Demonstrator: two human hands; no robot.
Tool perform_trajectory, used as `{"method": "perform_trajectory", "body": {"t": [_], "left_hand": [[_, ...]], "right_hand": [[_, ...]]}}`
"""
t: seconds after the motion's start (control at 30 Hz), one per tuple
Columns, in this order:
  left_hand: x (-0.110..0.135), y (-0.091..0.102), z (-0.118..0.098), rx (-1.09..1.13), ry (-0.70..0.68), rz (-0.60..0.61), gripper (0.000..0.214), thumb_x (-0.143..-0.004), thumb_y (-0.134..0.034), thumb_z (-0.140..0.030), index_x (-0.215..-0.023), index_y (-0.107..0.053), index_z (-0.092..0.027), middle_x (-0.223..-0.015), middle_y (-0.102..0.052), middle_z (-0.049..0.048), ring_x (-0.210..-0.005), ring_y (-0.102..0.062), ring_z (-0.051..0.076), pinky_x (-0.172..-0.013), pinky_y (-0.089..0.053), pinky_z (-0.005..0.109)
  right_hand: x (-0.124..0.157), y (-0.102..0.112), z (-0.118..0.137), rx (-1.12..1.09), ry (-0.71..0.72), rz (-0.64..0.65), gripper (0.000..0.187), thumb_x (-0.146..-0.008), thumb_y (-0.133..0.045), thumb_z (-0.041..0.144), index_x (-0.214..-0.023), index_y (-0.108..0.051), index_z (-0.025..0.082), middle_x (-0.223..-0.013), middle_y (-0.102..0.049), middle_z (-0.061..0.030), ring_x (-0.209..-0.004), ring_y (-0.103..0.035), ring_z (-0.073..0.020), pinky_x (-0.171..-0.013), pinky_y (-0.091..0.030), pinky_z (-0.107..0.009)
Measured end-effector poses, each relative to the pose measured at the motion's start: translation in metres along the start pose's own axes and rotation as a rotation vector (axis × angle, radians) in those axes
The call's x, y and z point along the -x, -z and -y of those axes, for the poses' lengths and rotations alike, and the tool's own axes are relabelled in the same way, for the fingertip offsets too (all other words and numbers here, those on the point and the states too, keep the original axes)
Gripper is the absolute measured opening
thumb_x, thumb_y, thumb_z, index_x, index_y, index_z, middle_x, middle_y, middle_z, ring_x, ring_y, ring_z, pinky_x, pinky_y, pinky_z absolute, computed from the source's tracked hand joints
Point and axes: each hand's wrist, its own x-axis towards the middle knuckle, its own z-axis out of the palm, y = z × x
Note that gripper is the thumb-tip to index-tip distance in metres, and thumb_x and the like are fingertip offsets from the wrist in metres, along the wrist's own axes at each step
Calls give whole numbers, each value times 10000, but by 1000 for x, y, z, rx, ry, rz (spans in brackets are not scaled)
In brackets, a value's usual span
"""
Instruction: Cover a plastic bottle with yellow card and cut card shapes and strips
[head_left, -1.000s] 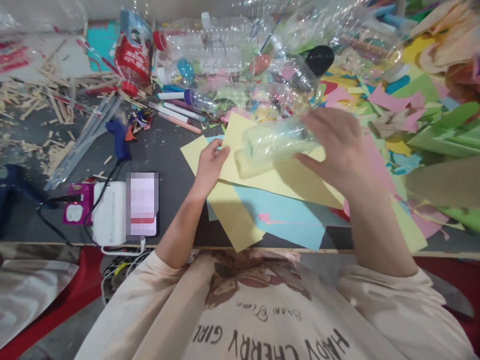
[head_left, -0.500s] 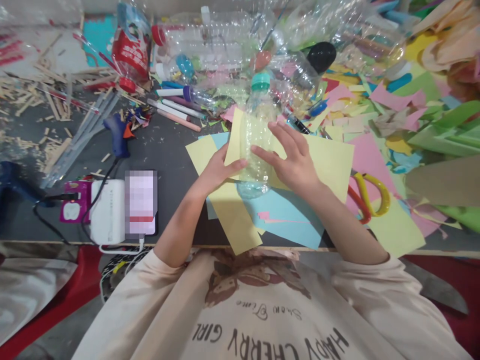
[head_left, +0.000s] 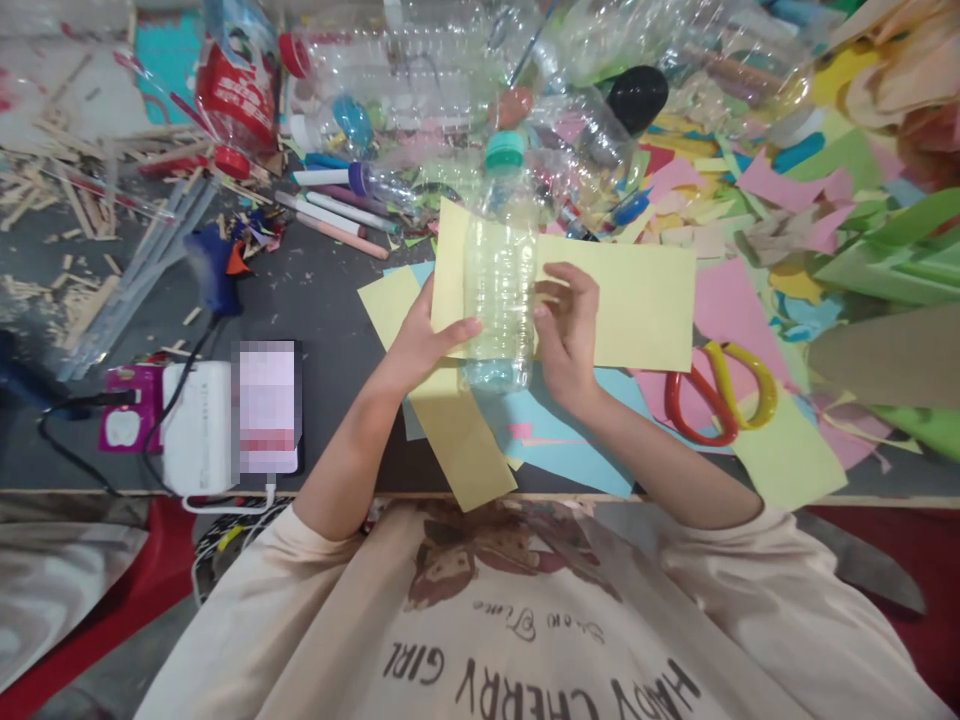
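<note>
Head view. We find the clear plastic bottle (head_left: 500,285) lying across the long yellow sheet (head_left: 645,305), its green cap (head_left: 505,150) pointing away from the wearer and its base reaching past the sheet's near edge. Blue paper (head_left: 592,455) lies underneath, on the dark counter (head_left: 337,290).

Left hand (head_left: 424,345): thumb on top of the sheet's left end at the bottle's flank, other fingers mostly hidden behind the paper; we read them as clamped on the sheet. Right hand (head_left: 568,335): half-curled, thumb and forefinger apart, just beside the bottle's right side; contact we cannot tell.

Handling notes, our judgement: keep the left pinch firm so the sheet stays snug to the bottle. Square the bottle to the sheet's short edges, since a skewed start would likely make the paper spiral. Steady it lightly with the right; ribbed thin plastic may dent or roll. We note the red-and-yellow-handled scissors (head_left: 725,390) nearby, right.
</note>
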Motion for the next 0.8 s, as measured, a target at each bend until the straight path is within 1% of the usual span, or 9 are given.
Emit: {"method": "perform_trajectory", "body": {"t": [0.1,0.2,0.3,0.37,0.47,0.53,0.6,0.67,0.8], "left_hand": [[0,0,2,-34,-41,-15,860,-706,-773,-663,-1413,-440,-304,-1442,-564,86,-1346,-526,369,-1102,-480,502],[-1,-1,3,-58,-66,-34,871,-699,-789,-645,-1414,-432,-299,-1423,-569,91,-1331,-538,356,-1088,-489,484],[-1,-1,2,-54,-66,-44,871,-679,-784,-673,-1402,-458,-311,-1435,-566,84,-1350,-526,352,-1093,-481,463],[-1,-2,-2,-17,-73,-30,808,-710,-715,-729,-1373,-504,-318,-1431,-577,74,-1379,-499,355,-1100,-472,455],[0,-4,-10,79,-81,-4,723,-802,-499,-812,-1307,-582,-301,-1366,-627,69,-1419,-454,354,-1106,-464,456],[1,-5,-13,111,-70,-12,700,-846,-400,-808,-1277,-609,-297,-1327,-653,60,-1419,-458,342,-1098,-474,450],[1,-5,-13,109,-54,-33,669,-877,-359,-778,-1264,-621,-299,-1319,-661,42,-1408,-476,329,-1092,-485,445],[1,-4,-11,86,-53,-52,621,-902,-372,-730,-1263,-628,-294,-1347,-649,28,-1415,-469,326,-1108,-475,446],[2,-3,-12,21,-79,-49,448,-922,-530,-572,-1269,-643,-310,-1421,-607,6,-1449,-425,321,-1160,-418,434]], "right_hand": [[-1,-1,-2,-95,-87,82,336,-996,-425,549,-1269,-481,361,-1271,-551,-40,-1129,-622,-221,-948,-575,-432],[-1,-2,-6,-187,-122,146,459,-944,-485,626,-1323,-425,373,-1353,-527,-43,-1199,-592,-235,-964,-564,-443],[-2,-2,-10,-189,-159,206,593,-908,-519,659,-1393,-338,368,-1390,-516,-72,-1225,-582,-247,-980,-550,-452],[-1,0,-13,-158,-164,230,629,-914,-494,663,-1425,-288,358,-1409,-501,-98,-1237,-575,-256,-986,-544,-459],[-1,3,-16,-84,-123,253,617,-951,-429,624,-1468,-216,361,-1440,-476,-111,-1275,-547,-267,-1009,-527,-480],[0,4,-17,-19,-97,264,622,-968,-409,585,-1497,-161,372,-1462,-463,-108,-1302,-527,-272,-1023,-516,-493],[0,5,-18,39,-77,262,635,-980,-395,562,-1519,-113,381,-1483,-445,-105,-1331,-508,-272,-1034,-513,-497],[0,6,-19,84,-54,250,635,-992,-373,551,-1532,-85,383,-1503,-423,-103,-1368,-484,-267,-1047,-513,-494],[-2,8,-19,149,-19,219,630,-1008,-336,537,-1553,-56,389,-1555,-375,-98,-1434,-430,-278,-1075,-500,-516]]}}
